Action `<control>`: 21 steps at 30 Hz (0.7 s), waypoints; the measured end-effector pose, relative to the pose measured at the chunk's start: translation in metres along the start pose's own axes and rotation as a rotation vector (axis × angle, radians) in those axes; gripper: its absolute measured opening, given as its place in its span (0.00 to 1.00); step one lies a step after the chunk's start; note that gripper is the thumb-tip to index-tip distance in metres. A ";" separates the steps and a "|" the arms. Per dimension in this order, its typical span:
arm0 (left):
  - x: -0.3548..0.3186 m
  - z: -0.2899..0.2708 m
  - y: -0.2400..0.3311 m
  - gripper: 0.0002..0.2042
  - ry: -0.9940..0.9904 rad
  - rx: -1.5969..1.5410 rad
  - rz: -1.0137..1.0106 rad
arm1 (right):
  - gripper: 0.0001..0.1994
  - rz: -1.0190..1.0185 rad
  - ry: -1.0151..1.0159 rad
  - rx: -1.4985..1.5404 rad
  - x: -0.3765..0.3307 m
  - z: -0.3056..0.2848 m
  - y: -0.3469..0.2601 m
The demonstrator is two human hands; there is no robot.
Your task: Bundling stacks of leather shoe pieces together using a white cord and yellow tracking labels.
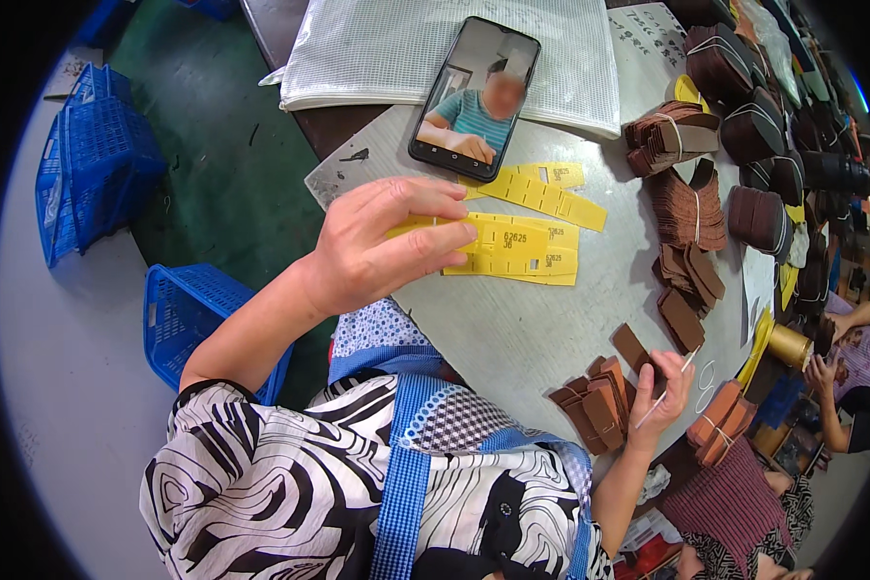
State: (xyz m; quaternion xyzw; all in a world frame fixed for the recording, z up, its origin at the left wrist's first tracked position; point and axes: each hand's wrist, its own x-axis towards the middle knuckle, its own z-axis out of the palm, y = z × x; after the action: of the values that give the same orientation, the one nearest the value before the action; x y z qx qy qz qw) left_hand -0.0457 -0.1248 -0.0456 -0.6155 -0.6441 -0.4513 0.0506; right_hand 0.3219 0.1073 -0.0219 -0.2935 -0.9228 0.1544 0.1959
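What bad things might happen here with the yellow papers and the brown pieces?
The left hand presses on loose yellow strips; pulling one might scatter the others. The phone leans beside them, so a bump might tip it. The right hand holds a thin white stick right by the stacked brown pieces, which might topple.
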 end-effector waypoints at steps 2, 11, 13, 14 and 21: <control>0.003 -0.003 0.000 0.15 -0.019 0.014 0.038 | 0.08 0.019 0.005 0.011 -0.001 0.001 0.000; 0.020 -0.018 -0.020 0.15 -0.084 0.142 0.103 | 0.09 0.052 0.023 0.035 -0.001 0.002 0.000; 0.024 -0.017 -0.024 0.15 -0.092 0.162 0.113 | 0.09 0.032 0.020 0.021 0.000 0.001 0.001; 0.025 -0.016 -0.027 0.14 -0.099 0.163 0.117 | 0.09 0.011 0.014 0.004 -0.001 0.000 0.001; 0.032 -0.012 -0.032 0.14 -0.146 0.177 0.120 | 0.10 0.010 0.013 0.006 0.000 0.000 0.001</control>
State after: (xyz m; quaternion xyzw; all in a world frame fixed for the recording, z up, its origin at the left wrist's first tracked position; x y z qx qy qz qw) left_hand -0.0860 -0.1037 -0.0351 -0.6775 -0.6453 -0.3427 0.0846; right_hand 0.3226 0.1076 -0.0222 -0.2985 -0.9196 0.1560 0.2021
